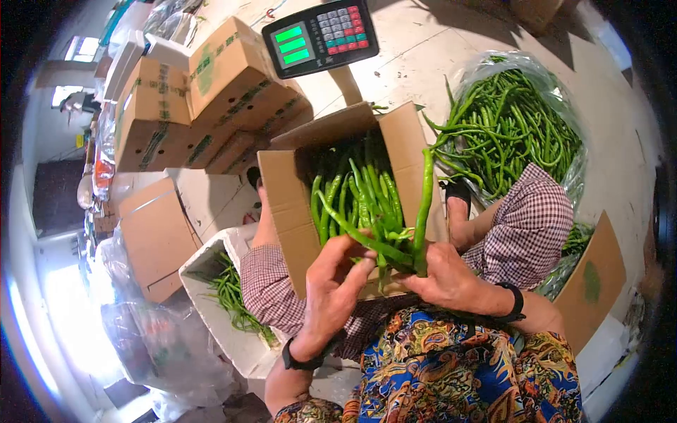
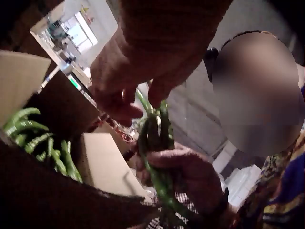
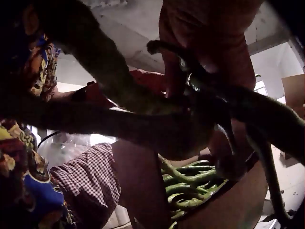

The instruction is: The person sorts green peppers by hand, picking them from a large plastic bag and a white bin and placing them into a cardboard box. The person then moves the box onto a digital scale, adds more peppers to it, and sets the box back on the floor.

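Over the front of an open cardboard box (image 1: 288, 211), my right hand (image 1: 451, 282) grips a small bunch of long green chili peppers (image 1: 425, 211). One pepper stands upright from this grip, and another slants up to the left. My left hand (image 1: 331, 278) pinches the slanting pepper between thumb and fingers. In the left wrist view, the left hand (image 2: 147, 62) reaches down to the ends of the bunch, with the right hand (image 2: 190, 171) wrapped lower around it. More green chili peppers (image 1: 360, 194) lie lengthwise inside the box.
A large plastic bag of chili peppers (image 1: 522, 120) stands at right. A white foam box (image 1: 211, 282) with peppers is at left. Beyond the open box stand a digital scale display (image 1: 321, 37) and stacked cartons (image 1: 204, 92). Checked-trouser knees (image 1: 529, 218) flank the box.
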`<state>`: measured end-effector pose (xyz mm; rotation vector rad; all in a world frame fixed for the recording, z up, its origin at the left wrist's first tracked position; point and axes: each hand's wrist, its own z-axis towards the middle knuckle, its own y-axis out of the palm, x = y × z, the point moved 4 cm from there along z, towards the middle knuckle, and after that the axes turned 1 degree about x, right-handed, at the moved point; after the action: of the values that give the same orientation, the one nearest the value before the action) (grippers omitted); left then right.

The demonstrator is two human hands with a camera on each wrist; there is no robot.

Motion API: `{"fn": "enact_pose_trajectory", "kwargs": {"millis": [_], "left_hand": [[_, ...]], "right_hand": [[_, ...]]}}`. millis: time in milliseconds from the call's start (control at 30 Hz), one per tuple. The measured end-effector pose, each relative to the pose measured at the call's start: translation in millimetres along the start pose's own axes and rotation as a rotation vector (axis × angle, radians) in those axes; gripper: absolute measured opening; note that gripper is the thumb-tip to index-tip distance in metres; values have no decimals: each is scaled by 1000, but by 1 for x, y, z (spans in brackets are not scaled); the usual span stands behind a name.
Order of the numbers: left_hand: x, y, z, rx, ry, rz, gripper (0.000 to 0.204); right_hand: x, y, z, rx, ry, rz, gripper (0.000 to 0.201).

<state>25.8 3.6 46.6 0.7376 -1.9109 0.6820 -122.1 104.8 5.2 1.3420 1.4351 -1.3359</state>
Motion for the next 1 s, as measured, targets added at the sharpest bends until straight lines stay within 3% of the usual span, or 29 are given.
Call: {"fn": "enact_pose_trajectory", "kwargs": {"millis": [67,133,167,200,267,300,333,400,467,500,600,667,733,800,900,1000], "left_hand": [[2,14,14,-31,-11,-93,38],[13,17,24,33,51,-269,38],[17,21,30,49,165,-289,38],[17,20,36,34,171,-290,38],[23,12,44,166,409,28,37],[37,14,44,323,566,16,33],[38,14,45,429,589,-116,34],[74,27,42,395,808,508,36],[92,49,51,222,921,854,32],[90,58,59,167,945,930,28],[80,80,86,-14,1010,928,14],[86,79,108,-54,945,482,13],[99,64,122,164,584,124,15],[104,59,128,298,601,-112,17],[82,58,118,15,564,171,19],[47,69,106,-54,453,139,22]], "right_hand": [[0,-6,-4,36,-43,25,46],[5,-5,-4,5,73,67,47],[6,-6,-3,20,71,62,47],[7,-6,-2,34,81,75,45],[20,-4,-3,63,88,82,43],[29,-3,-3,111,65,-89,41],[35,-4,-4,161,46,-259,40],[31,-18,-8,235,26,-204,36],[21,-28,-6,255,30,-238,30],[37,-25,-8,134,143,-162,36],[62,-27,-8,188,211,-239,34],[64,-32,-9,231,115,-225,39],[53,-44,-7,256,346,-38,47],[44,-52,-5,218,347,69,55],[47,-55,-7,237,365,594,36],[59,-55,-4,111,419,803,28]]}}
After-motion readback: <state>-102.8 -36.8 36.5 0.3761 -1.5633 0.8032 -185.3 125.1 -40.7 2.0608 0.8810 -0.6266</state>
